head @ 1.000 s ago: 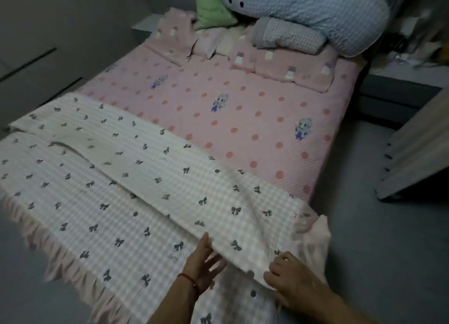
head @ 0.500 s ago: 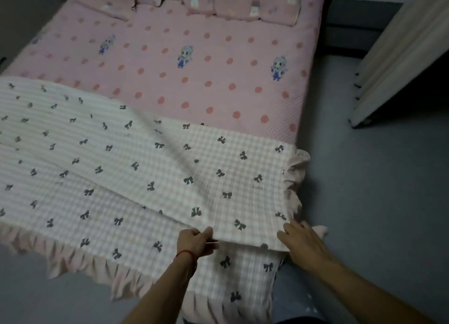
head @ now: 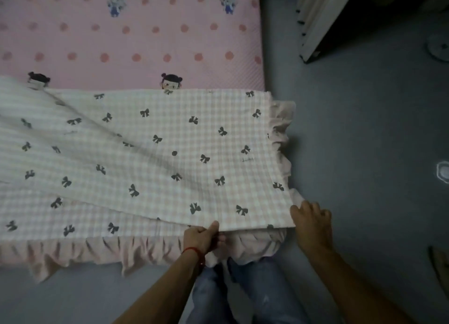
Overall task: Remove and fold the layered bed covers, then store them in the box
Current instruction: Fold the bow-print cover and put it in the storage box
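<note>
Folding step, first layer: checked bow-print cover (head: 155,158) lies doubled back across the bed's foot, over the pink dotted sheet (head: 136,42). Left hand (head: 201,238) pinches its folded edge; right hand (head: 312,223) grips the corner. Next, both likely carry this edge across.

Home bedroom: bed (head: 136,39) with patterned covers (head: 155,158).

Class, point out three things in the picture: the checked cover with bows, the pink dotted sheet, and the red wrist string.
Checked cover (head: 170,158), head view: middle of folded top layer.
Pink sheet (head: 145,44), head view: bare dotted area.
Red string (head: 192,250), head view: on left wrist.
</note>
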Available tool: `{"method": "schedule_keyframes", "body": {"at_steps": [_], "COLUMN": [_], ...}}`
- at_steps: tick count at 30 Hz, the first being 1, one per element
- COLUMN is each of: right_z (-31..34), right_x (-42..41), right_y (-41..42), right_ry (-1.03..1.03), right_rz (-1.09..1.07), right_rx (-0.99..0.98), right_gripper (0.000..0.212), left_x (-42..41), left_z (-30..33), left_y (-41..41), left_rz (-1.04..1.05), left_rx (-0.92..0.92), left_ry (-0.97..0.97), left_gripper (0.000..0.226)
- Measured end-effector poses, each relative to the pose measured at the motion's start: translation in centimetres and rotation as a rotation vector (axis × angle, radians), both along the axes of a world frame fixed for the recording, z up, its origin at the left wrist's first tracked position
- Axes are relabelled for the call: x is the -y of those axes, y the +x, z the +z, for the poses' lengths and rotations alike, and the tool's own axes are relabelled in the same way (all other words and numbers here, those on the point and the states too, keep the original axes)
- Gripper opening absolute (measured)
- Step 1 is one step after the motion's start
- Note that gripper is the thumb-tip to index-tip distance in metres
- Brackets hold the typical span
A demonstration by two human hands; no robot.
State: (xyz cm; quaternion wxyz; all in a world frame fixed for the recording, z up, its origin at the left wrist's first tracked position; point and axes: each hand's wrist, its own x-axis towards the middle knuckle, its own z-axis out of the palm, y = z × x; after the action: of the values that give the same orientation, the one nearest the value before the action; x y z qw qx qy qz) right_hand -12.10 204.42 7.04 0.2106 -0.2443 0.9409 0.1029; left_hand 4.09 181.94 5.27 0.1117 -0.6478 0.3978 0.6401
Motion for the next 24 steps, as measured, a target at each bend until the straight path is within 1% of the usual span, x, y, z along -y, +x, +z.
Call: {"method": "schedule_keyframes", "body": {"at_steps": [2,4,5,6,8,9,10,12,13,15,17,19,21,24], "right_z": [-3.0,-6.1,-7.4,-8.7,-9.8,-10.1,-10.2,-9.9,-9.6,-8.5,-7.6,-6.7,-5.7,-3.8], "right_x": [-0.5,-0.2,0.4,0.8,2.1,2.6,2.9,3.6,3.8,5.5,7.5,9.5,11.6,15.6], "right_y": [2.3,3.9,4.6,5.3,6.0,6.3,6.6,6.8,6.8,7.2,7.5,8.1,8.9,11.0], "right_ry": [0.067,-0.033,-0.092,-0.150,-0.287,-0.325,-0.331,-0.216,-0.174,-0.236,-0.324,-0.323,-0.295,-0.268], "right_rz": [-0.064,-0.249,-0.346,-0.426,-0.614,-0.685,-0.712,-0.644,-0.573,-0.458,-0.362,-0.276,-0.224,-0.141], "right_rx": [0.120,0.336,0.439,0.499,0.542,0.551,0.553,0.500,0.455,0.434,0.503,0.583,0.657,0.744], "right_gripper": [0.026,0.023,0.024,0.024,0.019,0.016,0.018,0.024,0.026,0.026,0.027,0.027,0.026,0.021], "left_x": [-0.5,-0.7,-0.7,-1.0,-1.1,-1.5,-1.9,-2.4,-2.6,-1.9,-1.5,-1.1,0.1,4.4], "left_z": [-2.3,-4.9,-6.2,-7.4,-8.7,-9.1,-9.0,-9.4,-9.6,-9.1,-8.0,-5.9,-3.9,-1.2], "left_y": [0.2,0.1,0.0,0.1,0.0,0.4,0.5,0.8,0.9,1.6,2.3,3.6,6.0,10.8], "left_rz": [0.047,0.047,0.067,0.106,0.149,0.159,0.185,0.247,0.249,0.227,0.140,0.045,0.050,0.115], "left_rx": [0.063,0.116,0.123,0.129,0.148,0.139,0.123,0.095,0.082,0.060,0.040,0.054,0.066,0.057], "left_ry": [0.025,0.058,0.075,0.096,0.125,0.120,0.128,0.180,0.207,0.224,0.261,0.285,0.278,0.247], "left_gripper": [0.029,0.029,0.032,0.035,0.033,0.029,0.026,0.026,0.027,0.025,0.023,0.025,0.023,0.023]}}
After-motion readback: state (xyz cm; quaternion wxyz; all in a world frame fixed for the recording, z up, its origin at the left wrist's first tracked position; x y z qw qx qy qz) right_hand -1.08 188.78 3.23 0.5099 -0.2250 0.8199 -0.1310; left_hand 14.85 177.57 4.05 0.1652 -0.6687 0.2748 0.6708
